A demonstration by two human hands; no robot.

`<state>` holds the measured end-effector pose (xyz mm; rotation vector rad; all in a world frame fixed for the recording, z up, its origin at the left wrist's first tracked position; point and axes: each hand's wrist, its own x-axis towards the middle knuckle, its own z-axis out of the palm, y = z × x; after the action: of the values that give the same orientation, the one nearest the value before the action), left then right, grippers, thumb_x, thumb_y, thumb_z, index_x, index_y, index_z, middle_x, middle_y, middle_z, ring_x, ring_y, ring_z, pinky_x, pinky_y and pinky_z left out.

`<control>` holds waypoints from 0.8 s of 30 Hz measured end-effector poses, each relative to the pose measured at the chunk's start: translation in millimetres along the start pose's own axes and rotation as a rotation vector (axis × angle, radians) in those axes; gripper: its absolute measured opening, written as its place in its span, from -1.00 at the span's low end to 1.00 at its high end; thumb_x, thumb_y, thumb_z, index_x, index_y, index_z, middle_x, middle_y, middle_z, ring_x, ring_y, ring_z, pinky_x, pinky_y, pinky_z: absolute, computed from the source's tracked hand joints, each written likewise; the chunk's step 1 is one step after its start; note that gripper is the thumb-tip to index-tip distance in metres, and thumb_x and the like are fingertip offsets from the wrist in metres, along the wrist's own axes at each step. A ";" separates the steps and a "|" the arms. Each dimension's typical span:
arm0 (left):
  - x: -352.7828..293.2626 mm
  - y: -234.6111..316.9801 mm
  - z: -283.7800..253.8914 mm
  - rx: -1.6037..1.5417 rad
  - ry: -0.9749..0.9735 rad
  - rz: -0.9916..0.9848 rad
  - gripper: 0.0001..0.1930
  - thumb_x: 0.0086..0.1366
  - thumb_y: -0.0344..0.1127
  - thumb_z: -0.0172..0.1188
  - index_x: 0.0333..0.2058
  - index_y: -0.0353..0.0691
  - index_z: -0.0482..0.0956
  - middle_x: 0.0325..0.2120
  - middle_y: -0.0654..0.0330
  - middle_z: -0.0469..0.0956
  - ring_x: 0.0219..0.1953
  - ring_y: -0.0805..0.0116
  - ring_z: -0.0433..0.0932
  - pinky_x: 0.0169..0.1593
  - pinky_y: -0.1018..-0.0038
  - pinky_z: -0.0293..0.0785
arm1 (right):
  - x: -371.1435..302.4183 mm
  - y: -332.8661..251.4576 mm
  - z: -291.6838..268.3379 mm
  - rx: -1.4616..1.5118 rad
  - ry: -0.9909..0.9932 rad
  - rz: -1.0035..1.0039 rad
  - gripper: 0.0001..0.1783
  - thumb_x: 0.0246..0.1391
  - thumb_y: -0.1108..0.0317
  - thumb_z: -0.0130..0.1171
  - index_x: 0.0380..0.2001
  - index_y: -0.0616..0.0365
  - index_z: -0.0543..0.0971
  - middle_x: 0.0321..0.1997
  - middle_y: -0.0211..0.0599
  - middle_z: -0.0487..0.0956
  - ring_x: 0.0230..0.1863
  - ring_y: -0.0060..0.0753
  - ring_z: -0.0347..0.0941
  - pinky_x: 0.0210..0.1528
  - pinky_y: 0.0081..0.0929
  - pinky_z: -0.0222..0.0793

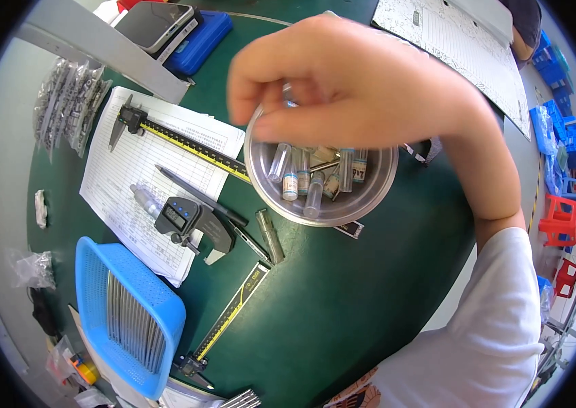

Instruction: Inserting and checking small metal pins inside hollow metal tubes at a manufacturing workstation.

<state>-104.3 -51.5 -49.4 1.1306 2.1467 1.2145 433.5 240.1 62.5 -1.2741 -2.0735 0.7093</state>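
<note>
Over the broad green table (383, 285), I'd judge the step in hand to be reaching into, or coming away from, the round bowl (378, 183) and its load of small clear tubes (314, 194). The right arm (485, 166), in a short white sleeve (482, 313), rises from the lower right, bends sharply at the elbow and stretches leftward. A blue basket (172, 316) of metal rods sits to the lower left, well apart from it. Above the bowl hangs the right hand (332, 81), covering its far side, back upward, fingers curled down at the left, thumb beneath them. It is blurred, and I cannot tell whether anything is gripped; the left hand is out of view. The tubes lie jumbled in the bowl, several bearing paper labels, so picking out one would, I think, call for lowered fingertips and a light pinch.
</note>
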 end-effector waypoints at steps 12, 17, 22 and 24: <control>0.2 6.5 24.2 -0.205 0.229 -0.003 -0.89 0.21 -0.31 -0.02 -0.34 -0.15 0.45 -0.40 0.24 0.45 -0.27 0.24 0.42 0.07 0.26 0.29 | -11.8 2.2 5.1 -0.433 -0.282 0.112 -0.89 -0.24 0.44 0.15 -0.51 0.05 0.56 -0.57 -0.32 0.53 -0.45 -0.17 0.46 -0.38 -0.31 0.34; 5.8 -7.3 -6.2 -0.301 0.122 -0.058 -0.89 0.21 -0.35 0.02 -0.31 -0.19 0.47 -0.42 0.19 0.47 -0.33 0.25 0.43 -0.04 0.31 0.34 | -4.0 -1.4 18.9 -0.219 -0.508 -0.055 -0.81 -0.34 0.51 0.09 -0.51 0.13 0.54 -0.50 -0.25 0.53 -0.48 -0.20 0.45 -0.43 -0.33 0.36; -1.6 39.4 23.7 -0.168 0.071 -0.021 -0.88 0.20 -0.29 0.04 -0.33 -0.18 0.46 -0.47 0.21 0.46 -0.35 0.26 0.42 -0.12 0.32 0.32 | 0.0 17.8 6.4 -0.051 -0.345 0.026 -0.86 -0.18 0.45 0.11 -0.44 0.19 0.53 -0.52 -0.31 0.52 -0.50 -0.36 0.43 -0.41 -0.44 0.36; 0.7 35.4 18.9 -0.232 0.073 -0.074 -0.89 0.19 -0.28 0.04 -0.36 -0.16 0.45 -0.49 0.23 0.45 -0.36 0.26 0.42 -0.13 0.33 0.30 | 0.9 18.0 1.7 0.028 -0.271 0.080 -0.86 -0.10 0.43 0.12 -0.39 0.21 0.52 -0.50 -0.32 0.52 -0.49 -0.44 0.43 -0.39 -0.51 0.35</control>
<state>-76.0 -31.3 -29.3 0.9137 2.0167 1.4465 442.6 247.8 48.8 -1.3109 -2.2254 0.9907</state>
